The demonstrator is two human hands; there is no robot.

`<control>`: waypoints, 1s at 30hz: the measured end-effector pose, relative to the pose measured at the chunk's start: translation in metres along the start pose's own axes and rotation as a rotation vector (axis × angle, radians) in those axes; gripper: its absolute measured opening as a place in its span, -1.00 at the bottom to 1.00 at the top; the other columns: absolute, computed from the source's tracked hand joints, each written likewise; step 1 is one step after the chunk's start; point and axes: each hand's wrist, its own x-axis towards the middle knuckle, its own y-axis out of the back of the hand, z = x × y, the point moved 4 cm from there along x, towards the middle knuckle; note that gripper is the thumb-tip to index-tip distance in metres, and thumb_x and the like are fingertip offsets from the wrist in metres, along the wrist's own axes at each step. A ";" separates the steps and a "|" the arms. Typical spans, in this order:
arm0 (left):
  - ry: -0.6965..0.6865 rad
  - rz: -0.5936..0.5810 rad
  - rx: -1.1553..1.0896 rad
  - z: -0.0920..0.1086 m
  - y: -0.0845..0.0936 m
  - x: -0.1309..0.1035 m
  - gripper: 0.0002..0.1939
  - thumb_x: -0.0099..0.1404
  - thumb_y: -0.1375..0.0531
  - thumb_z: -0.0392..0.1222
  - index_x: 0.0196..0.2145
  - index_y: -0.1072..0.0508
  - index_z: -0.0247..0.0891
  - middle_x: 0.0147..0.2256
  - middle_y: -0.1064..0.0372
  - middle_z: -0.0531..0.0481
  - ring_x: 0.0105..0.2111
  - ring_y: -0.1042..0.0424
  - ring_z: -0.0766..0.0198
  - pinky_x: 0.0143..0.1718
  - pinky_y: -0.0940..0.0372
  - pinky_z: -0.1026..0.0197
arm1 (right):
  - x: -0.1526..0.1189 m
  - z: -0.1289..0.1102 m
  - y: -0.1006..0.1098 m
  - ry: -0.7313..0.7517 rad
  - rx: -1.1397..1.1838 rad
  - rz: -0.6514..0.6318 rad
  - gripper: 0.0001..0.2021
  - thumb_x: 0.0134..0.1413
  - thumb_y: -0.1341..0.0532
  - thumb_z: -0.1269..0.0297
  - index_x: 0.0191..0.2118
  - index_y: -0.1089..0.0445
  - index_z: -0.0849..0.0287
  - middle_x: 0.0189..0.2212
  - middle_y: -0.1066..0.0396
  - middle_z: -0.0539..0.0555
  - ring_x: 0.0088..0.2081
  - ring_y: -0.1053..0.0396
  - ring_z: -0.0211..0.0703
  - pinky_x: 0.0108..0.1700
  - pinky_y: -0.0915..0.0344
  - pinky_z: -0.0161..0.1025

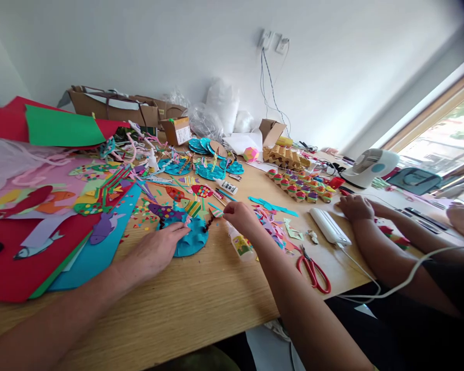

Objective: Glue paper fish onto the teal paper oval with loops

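A blue painted disc (193, 242) with a bumpy top lies on the table before me. My left hand (160, 250) holds it at its left side, fingertips together beside a small pink piece (187, 220); its thumb is hidden. My right hand (239, 216) pinches a small striped paper fish (215, 212) at the top of a dark brown pipe cleaner (209, 223) standing on the disc. A purple spotted paper fish (166, 212) and a yellow-green striped paper fish (193, 207) stand above the disc. Under my right wrist is a glue bottle (242, 246).
Red-handled scissors (314, 270) and a white device (330, 226) with a cable lie to the right. Coloured sheets and paper fish (100, 228) cover the left. Painted egg cartons (299, 186) stand behind. A co-worker's hand (355, 207) rests on the table at right.
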 end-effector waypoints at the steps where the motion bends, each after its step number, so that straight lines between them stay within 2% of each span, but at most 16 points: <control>1: 0.001 -0.006 0.021 0.000 0.000 0.000 -0.47 0.18 0.12 -0.49 0.08 -0.27 -0.27 0.13 -0.16 -0.15 0.03 -0.28 0.09 -0.01 -0.24 0.06 | 0.002 0.004 0.000 -0.020 -0.011 -0.004 -0.89 -0.15 -0.20 0.38 -0.43 -0.47 0.16 -0.48 -0.43 0.04 -0.38 -0.32 -0.19 -0.40 -0.11 -0.33; 7: -0.021 0.003 0.182 0.005 0.004 0.000 -0.46 0.16 0.12 -0.52 0.05 -0.31 -0.28 0.09 -0.23 -0.14 0.04 -0.26 0.14 0.02 -0.21 0.09 | 0.019 0.015 -0.003 -0.098 -0.011 -0.017 -0.87 -0.14 -0.20 0.33 -0.41 -0.47 0.19 -0.51 -0.41 0.01 -0.43 -0.32 -0.23 -0.45 -0.11 -0.37; 12: -0.064 0.059 0.198 0.004 0.005 0.000 -0.47 0.14 0.10 -0.54 -0.01 -0.38 -0.26 0.02 -0.32 -0.13 -0.02 -0.31 0.11 0.01 -0.20 0.03 | 0.029 0.016 -0.004 -0.112 -0.017 -0.014 -0.87 -0.18 -0.23 0.31 -0.42 -0.45 0.21 -0.50 -0.41 0.03 -0.43 -0.32 -0.21 -0.46 -0.11 -0.36; 14: -0.070 0.072 0.197 0.002 0.003 0.000 -0.48 0.15 0.10 -0.54 -0.02 -0.38 -0.26 0.01 -0.32 -0.13 -0.04 -0.32 0.10 -0.01 -0.21 0.03 | 0.026 0.011 -0.001 -0.108 -0.023 0.004 -0.87 -0.17 -0.22 0.32 -0.41 -0.45 0.21 -0.47 -0.42 0.05 -0.40 -0.33 -0.18 -0.45 -0.12 -0.35; 18: -0.082 0.091 0.207 -0.001 -0.001 0.001 -0.49 0.16 0.09 -0.52 -0.03 -0.39 -0.25 0.01 -0.32 -0.14 -0.06 -0.32 0.07 -0.04 -0.23 0.00 | 0.007 -0.007 0.003 -0.050 0.002 0.030 -0.81 -0.02 -0.13 0.24 -0.32 -0.44 0.16 -0.45 -0.44 0.03 -0.38 -0.35 -0.21 -0.42 -0.14 -0.36; 21: -0.078 0.105 0.185 0.000 -0.001 0.001 -0.50 0.17 0.11 -0.51 -0.03 -0.39 -0.26 -0.01 -0.32 -0.16 -0.06 -0.31 0.04 -0.06 -0.23 -0.03 | -0.008 -0.017 -0.007 0.012 0.018 -0.044 -0.85 -0.05 -0.16 0.30 -0.35 -0.47 0.11 -0.55 -0.44 -0.04 -0.44 -0.37 -0.28 -0.41 -0.16 -0.41; 25: -0.070 0.119 0.138 0.002 0.001 0.001 -0.48 0.14 0.11 -0.53 -0.03 -0.40 -0.27 -0.02 -0.34 -0.17 -0.06 -0.31 0.03 -0.06 -0.22 -0.03 | -0.008 -0.016 -0.024 -0.019 -0.047 -0.066 -0.81 -0.09 -0.14 0.43 -0.34 -0.48 0.16 -0.47 -0.48 0.04 -0.38 -0.39 -0.23 -0.38 -0.18 -0.39; 30: -0.074 0.109 0.157 0.004 0.002 0.001 -0.49 0.15 0.12 -0.52 -0.04 -0.40 -0.28 -0.02 -0.33 -0.17 -0.07 -0.33 0.05 -0.05 -0.23 0.00 | 0.000 -0.018 -0.038 -0.106 -0.141 -0.068 -0.79 -0.05 -0.15 0.30 -0.36 -0.49 0.28 -0.33 -0.48 0.24 -0.27 -0.40 -0.07 -0.33 -0.21 -0.32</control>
